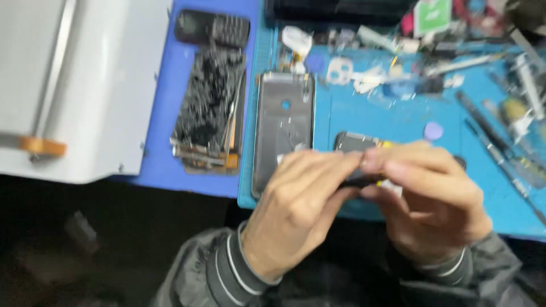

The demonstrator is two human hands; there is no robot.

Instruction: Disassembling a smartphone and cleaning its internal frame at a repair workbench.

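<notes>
- Holding a small dark phone part (357, 149) between both hands in the head view, just above the near edge of the blue mat (398, 113) on the counter.
- Left hand (298, 207): its grip is pressed together, fingertips pinching the part's left end.
- Right hand (435, 193): fingers pinched on the part's right end.
- The part's long axis seems to run left to right; blur hides its facing.
- A grey phone frame (283, 128) lies lengthwise away from the person, just left of the hands; a cracked screen (209, 111) lies beside it.

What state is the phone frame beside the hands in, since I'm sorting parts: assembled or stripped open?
Stripped open: the phone frame lies flat on the blue mat, its bare inner surface showing, no screen on it.
</notes>
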